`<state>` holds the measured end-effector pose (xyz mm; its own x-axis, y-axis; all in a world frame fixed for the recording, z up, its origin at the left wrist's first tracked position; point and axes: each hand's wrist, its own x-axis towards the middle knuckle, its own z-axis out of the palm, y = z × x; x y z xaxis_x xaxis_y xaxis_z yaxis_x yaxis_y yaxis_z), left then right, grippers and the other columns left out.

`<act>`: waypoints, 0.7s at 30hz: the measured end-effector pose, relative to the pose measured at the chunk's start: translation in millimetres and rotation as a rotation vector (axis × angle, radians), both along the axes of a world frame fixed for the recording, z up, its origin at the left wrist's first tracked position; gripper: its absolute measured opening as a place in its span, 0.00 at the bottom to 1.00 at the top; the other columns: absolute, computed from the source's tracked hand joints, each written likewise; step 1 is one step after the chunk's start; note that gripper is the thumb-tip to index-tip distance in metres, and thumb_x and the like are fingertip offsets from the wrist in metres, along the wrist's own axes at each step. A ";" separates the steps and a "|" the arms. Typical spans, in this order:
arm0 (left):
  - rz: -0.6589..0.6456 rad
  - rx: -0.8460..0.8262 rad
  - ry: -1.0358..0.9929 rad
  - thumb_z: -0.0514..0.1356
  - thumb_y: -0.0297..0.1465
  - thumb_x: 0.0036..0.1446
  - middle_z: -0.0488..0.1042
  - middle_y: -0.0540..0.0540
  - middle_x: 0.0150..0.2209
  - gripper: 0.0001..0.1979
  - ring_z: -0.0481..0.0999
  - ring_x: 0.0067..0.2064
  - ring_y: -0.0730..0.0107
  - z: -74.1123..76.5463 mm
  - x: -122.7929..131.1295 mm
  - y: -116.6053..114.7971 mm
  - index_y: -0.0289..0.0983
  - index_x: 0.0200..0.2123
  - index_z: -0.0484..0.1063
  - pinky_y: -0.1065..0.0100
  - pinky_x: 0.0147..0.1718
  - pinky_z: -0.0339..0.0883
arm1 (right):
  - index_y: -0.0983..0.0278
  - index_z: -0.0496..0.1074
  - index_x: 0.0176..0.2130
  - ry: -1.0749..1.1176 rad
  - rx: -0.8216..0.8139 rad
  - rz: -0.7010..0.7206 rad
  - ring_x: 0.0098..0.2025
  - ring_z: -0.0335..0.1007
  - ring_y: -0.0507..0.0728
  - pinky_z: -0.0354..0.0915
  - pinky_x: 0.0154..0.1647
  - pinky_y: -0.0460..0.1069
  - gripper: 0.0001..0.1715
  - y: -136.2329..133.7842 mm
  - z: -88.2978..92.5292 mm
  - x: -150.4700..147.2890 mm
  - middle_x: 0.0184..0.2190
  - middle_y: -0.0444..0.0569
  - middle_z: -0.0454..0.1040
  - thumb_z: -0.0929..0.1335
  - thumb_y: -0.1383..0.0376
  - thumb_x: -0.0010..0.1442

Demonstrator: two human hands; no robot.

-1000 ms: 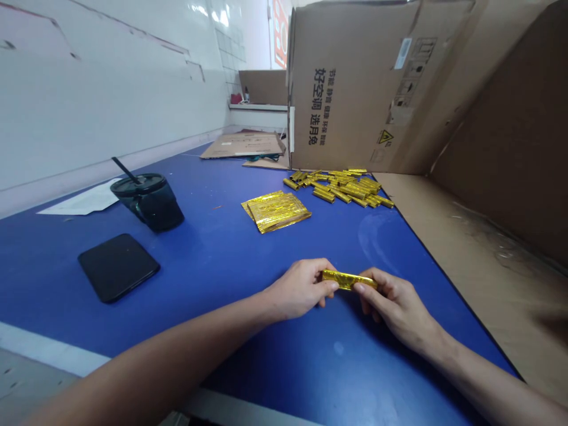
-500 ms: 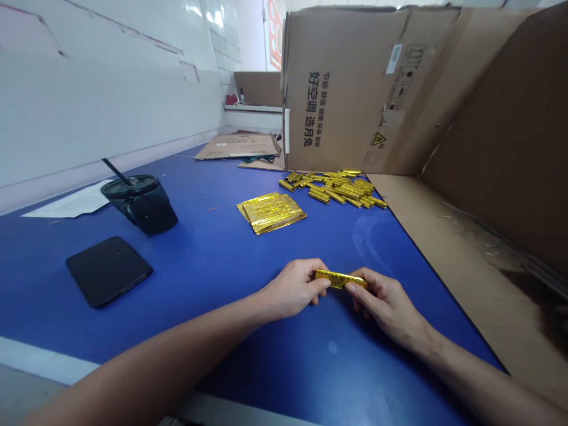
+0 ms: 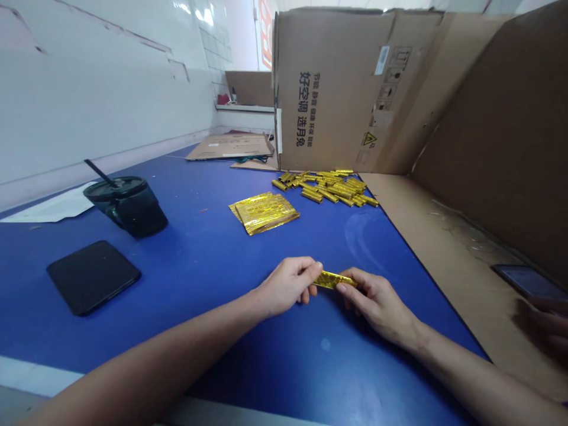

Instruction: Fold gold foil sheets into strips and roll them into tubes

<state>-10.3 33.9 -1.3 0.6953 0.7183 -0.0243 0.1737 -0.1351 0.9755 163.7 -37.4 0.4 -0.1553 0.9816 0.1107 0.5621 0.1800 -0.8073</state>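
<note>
Between my two hands is a small roll of shiny gold foil (image 3: 331, 280), held just over the blue table (image 3: 248, 355). My left hand (image 3: 290, 284) is closed on its left end, the thumb lying along the top. The right end is pinched by my right hand (image 3: 370, 296) between thumb and fingers. Farther back lies a short stack of flat gold foil sheets (image 3: 267, 214). Behind it and to the right, a loose heap of gold foil rolls (image 3: 339, 188) spreads before the cardboard.
A dark cup with a straw (image 3: 128, 207) stands at the left, with a flat black object (image 3: 93, 277) nearer me. Large cardboard panels (image 3: 341, 89) rise behind and right. Another person's hand (image 3: 550, 325) shows at the right edge, beside a phone (image 3: 528, 280).
My left thumb has shifted up and over the foil roll, covering more of its left end. The view has turned slightly right, and a phone beside another person's hand has come into sight.
</note>
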 end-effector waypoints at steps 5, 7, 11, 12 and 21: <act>0.034 -0.063 -0.031 0.48 0.37 0.54 0.64 0.51 0.19 0.14 0.62 0.18 0.81 0.4 2.5 1.4 0.31 0.29 0.65 0.78 0.16 0.55 | 0.65 0.67 0.32 0.029 -0.019 0.015 0.20 0.57 0.47 0.56 0.20 0.43 0.14 -0.7 3.5 -1.5 0.20 0.41 0.62 0.59 0.59 0.58; 0.046 -0.037 -0.036 0.51 0.32 0.51 0.64 0.52 0.20 0.10 0.63 0.20 0.80 1.8 2.5 0.0 0.32 0.31 0.66 0.77 0.18 0.57 | 0.66 0.68 0.34 0.096 -0.058 0.022 0.20 0.56 0.47 0.56 0.20 0.43 0.16 -0.4 4.6 -1.2 0.20 0.41 0.62 0.59 0.57 0.57; 0.071 0.071 -0.018 0.53 0.28 0.49 0.66 0.51 0.24 0.10 0.64 0.23 0.78 3.7 1.5 -4.3 0.33 0.36 0.65 0.75 0.22 0.60 | 0.67 0.67 0.40 0.212 -0.121 0.034 0.19 0.55 0.46 0.55 0.19 0.43 0.19 2.1 5.4 1.6 0.21 0.41 0.61 0.61 0.55 0.56; 0.078 0.105 -0.011 0.53 0.28 0.49 0.66 0.51 0.24 0.10 0.64 0.23 0.78 3.5 1.1 -5.3 0.33 0.37 0.65 0.74 0.23 0.60 | 0.67 0.66 0.41 0.231 -0.131 0.039 0.19 0.55 0.46 0.55 0.19 0.43 0.20 2.9 5.4 2.4 0.22 0.41 0.62 0.61 0.55 0.56; 0.077 0.109 0.013 0.52 0.34 0.52 0.66 0.51 0.22 0.14 0.65 0.22 0.77 1.1 1.0 -7.5 0.33 0.41 0.63 0.75 0.21 0.59 | 0.65 0.67 0.32 0.106 0.007 -0.026 0.22 0.58 0.48 0.57 0.23 0.43 0.10 0.7 3.0 -2.7 0.22 0.41 0.64 0.61 0.62 0.56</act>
<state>-9.2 26.4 -0.2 0.6384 0.7682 0.0482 0.2000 -0.2260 0.9534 161.0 -36.7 3.4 -0.1167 0.9843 0.1321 0.4781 0.1723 -0.8612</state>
